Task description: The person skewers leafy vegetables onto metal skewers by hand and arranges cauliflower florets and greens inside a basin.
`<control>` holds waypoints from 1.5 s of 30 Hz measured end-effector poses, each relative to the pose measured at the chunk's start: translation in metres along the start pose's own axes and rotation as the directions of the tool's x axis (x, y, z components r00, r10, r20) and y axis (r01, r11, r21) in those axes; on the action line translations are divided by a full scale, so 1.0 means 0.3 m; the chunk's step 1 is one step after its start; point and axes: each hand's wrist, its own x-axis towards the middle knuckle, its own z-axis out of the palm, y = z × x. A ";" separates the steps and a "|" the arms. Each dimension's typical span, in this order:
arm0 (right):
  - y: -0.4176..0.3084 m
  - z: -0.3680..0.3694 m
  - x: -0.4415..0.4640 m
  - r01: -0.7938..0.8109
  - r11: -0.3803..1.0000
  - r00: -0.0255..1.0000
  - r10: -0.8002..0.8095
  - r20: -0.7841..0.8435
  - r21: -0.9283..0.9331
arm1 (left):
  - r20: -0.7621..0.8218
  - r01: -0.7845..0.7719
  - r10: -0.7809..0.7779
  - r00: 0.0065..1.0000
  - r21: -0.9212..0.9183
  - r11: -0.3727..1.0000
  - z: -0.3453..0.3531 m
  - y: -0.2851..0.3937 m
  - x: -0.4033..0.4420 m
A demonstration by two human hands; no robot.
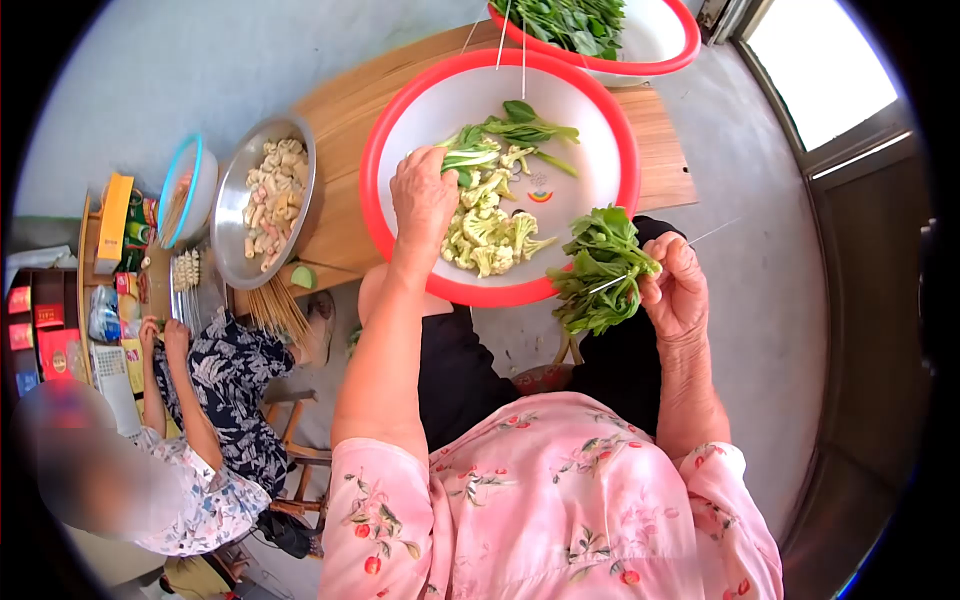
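My right hand (675, 290) pinches a thin metal skewer with a thick bunch of leafy greens (600, 275) threaded on it, just outside the basin's right rim. The skewer's bare end sticks out past my fingers. My left hand (422, 195) reaches over the left side of a white basin with a red rim (620, 140). Its curled fingers close on some leafy greens with pale stems (472, 152). Beside them in the basin lie pale cauliflower florets (490, 230) and a loose green sprig (528, 128).
A wooden table (345, 95) carries the basin. Behind is another red-rimmed basin (675, 35) of greens. To the left stand a metal bowl (228, 200) of pale pieces and a blue-rimmed bowl (205, 195). A seated co-worker (205, 460) works near wooden sticks (275, 315).
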 end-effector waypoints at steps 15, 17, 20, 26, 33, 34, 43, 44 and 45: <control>-0.011 -0.013 0.028 -0.026 0.997 0.998 0.022 0.061 0.069 | 0.279 -0.218 0.139 0.950 0.276 0.936 0.094 -0.019 -0.032; -0.014 -0.011 0.028 -0.043 0.995 0.997 0.037 0.068 0.091 | 0.309 -0.247 0.148 0.939 0.310 0.918 0.091 -0.018 -0.046; -0.016 -0.016 0.032 -0.045 0.994 0.996 0.037 0.076 0.097 | 0.210 -0.193 0.149 0.966 0.205 0.959 0.094 -0.001 -0.047; -0.021 -0.017 0.034 -0.067 0.991 0.995 0.057 0.085 0.115 | 0.236 -0.144 0.086 0.968 0.238 0.961 0.110 0.028 -0.037; -0.023 -0.027 0.038 -0.073 0.991 0.993 0.062 0.100 0.114 | 0.245 -0.078 0.014 0.969 0.254 0.964 0.130 0.051 -0.021; -0.022 -0.026 0.038 -0.078 0.990 0.993 0.067 0.097 0.119 | 0.325 -0.072 -0.021 0.946 0.272 0.960 0.122 0.051 -0.018; -0.022 -0.024 0.041 -0.098 0.986 0.993 0.089 0.074 0.136 | 0.118 -0.142 0.117 0.986 0.234 0.962 0.188 0.041 0.082; -0.022 -0.024 0.042 -0.101 0.986 0.993 0.091 0.074 0.135 | 0.071 -0.232 0.221 0.973 0.276 0.933 0.210 0.029 0.089; -0.023 -0.022 0.043 -0.099 0.986 0.993 0.090 0.072 0.133 | 0.071 -0.232 0.221 0.973 0.273 0.933 0.231 0.015 0.090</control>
